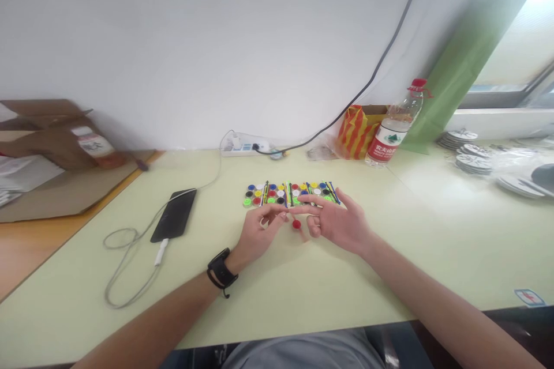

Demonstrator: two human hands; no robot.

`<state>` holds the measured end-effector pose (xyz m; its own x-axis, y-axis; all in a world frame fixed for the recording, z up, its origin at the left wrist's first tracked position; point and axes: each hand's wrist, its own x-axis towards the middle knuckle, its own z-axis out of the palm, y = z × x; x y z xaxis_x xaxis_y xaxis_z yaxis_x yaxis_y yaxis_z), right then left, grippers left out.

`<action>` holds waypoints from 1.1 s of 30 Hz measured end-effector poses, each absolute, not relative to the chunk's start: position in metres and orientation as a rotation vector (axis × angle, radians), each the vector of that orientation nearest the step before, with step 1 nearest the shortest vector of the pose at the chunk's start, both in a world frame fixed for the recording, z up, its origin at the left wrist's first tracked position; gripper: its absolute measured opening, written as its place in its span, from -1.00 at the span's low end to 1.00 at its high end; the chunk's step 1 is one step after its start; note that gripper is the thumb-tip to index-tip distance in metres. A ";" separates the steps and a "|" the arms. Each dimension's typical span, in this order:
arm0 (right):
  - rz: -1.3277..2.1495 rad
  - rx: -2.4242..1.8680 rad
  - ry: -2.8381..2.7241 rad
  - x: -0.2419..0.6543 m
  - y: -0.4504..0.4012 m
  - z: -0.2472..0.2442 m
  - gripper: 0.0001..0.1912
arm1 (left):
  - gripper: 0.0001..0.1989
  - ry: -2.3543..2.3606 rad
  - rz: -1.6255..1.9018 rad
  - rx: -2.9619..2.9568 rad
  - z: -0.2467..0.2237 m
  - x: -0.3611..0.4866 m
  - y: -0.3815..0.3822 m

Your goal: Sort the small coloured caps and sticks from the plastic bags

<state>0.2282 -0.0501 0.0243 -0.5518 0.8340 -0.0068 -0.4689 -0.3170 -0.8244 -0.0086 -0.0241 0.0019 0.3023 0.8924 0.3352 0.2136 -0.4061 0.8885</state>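
My left hand, wearing a black watch, has thumb and index finger pinched together; whatever sits between the tips is too small to make out. My right hand is turned partly palm up, its index and middle fingers stretched out and the others curled. The tip of one right finger meets the left fingertips. Between the hands is a small red disc with a blurred, pale reddish strip across it. Just beyond the fingers lie rows of small round coloured pieces with thin coloured sticks between them, partly hidden by my right hand.
A black phone with a white charging cable lies at left. Behind stand a power strip, a striped bag and a water bottle. Stacked discs sit at far right, a cardboard box at far left.
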 end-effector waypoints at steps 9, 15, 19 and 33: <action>1.661 -0.810 -1.135 0.233 -0.046 0.017 -0.71 | -0.76 0.871 1.160 1.821 0.003 -0.009 -0.022; 1.655 -0.848 -1.172 0.231 -0.044 0.017 -0.85 | -0.64 0.847 1.165 1.886 0.000 -0.012 -0.018; 1.653 -0.841 -1.163 0.231 -0.043 0.014 -0.82 | -0.73 0.910 1.158 1.939 0.003 -0.012 -0.018; 1.656 -0.891 -1.272 0.233 -0.045 0.014 -0.71 | -0.83 1.011 1.127 1.940 0.001 -0.007 -0.019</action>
